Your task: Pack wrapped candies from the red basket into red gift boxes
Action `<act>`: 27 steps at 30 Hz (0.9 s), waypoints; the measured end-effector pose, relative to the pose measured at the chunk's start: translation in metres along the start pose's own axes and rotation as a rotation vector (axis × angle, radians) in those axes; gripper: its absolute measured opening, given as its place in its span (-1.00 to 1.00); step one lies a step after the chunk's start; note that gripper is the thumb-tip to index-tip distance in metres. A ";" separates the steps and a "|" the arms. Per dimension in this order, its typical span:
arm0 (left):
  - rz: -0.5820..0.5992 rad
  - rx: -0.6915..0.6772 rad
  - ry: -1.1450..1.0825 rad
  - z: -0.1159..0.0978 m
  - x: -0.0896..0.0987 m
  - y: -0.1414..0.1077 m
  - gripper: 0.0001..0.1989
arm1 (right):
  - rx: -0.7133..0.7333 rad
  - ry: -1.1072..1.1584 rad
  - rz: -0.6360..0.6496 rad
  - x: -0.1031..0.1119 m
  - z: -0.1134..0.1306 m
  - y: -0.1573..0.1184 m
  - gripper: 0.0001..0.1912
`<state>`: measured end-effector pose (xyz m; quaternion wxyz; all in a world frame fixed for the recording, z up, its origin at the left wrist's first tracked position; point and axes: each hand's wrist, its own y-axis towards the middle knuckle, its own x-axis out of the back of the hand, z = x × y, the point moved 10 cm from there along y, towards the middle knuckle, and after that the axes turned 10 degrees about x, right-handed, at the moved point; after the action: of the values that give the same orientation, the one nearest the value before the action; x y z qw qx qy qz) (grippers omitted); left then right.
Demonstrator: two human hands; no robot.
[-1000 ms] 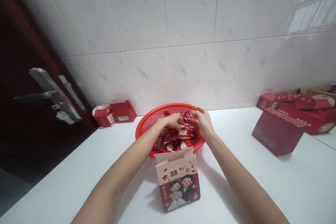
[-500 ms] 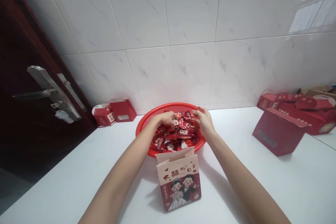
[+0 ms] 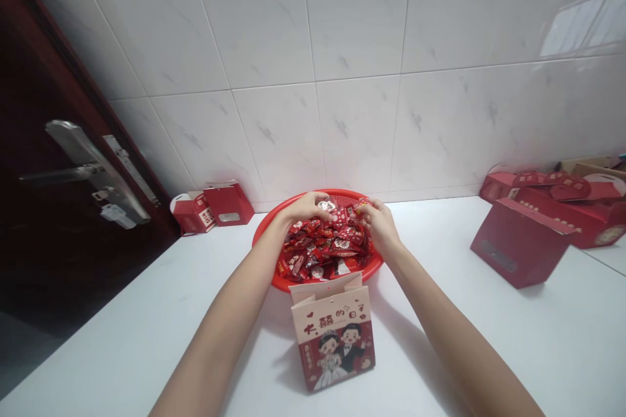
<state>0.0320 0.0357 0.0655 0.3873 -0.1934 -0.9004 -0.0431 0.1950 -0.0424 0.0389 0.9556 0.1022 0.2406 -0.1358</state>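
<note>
A red plastic basket (image 3: 267, 229) full of red-wrapped candies (image 3: 313, 244) sits on the white table. Over its far left part, my left hand (image 3: 309, 207) pinches a candy (image 3: 327, 206) with a pale label. At the basket's right side my right hand (image 3: 380, 225) has its fingers closed on a small red and yellow wrapped candy (image 3: 362, 206), partly hidden by the fingers. In front of the basket stands a gift box (image 3: 334, 339) upright with its top open, printed with a cartoon couple. Neither hand touches the box.
Two red boxes, a handled one (image 3: 193, 214) and a plain one (image 3: 229, 203), stand by the wall at left. A larger red box (image 3: 521, 244) stands at right, before several red boxes (image 3: 581, 208). Tiled wall (image 3: 357, 137) behind; a dark door (image 3: 63, 241) at left.
My left hand has lifted from the middle of the candies toward the basket's far side, and a pale-labelled candy shows at its fingers. My right hand has drawn its fingers together around a candy.
</note>
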 end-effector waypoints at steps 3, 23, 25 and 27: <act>-0.024 -0.033 -0.160 -0.009 0.005 -0.003 -0.45 | -0.003 0.037 0.026 -0.004 -0.001 0.001 -0.88; 0.200 0.007 -0.316 -0.021 -0.022 -0.015 -0.54 | 0.001 -0.031 0.163 -0.012 -0.001 -0.004 -0.78; 0.213 -0.004 -0.315 -0.023 -0.022 -0.016 -0.55 | 0.009 -0.035 0.174 -0.012 -0.003 -0.002 -0.75; 0.248 -0.027 -0.312 -0.028 -0.025 -0.019 -0.57 | 0.024 -0.046 0.175 -0.011 -0.004 -0.001 -0.71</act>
<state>0.0590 0.0041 0.0685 0.2427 -0.3125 -0.9181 0.0233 0.1835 -0.0397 0.0406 0.9679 0.1311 0.2070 -0.0568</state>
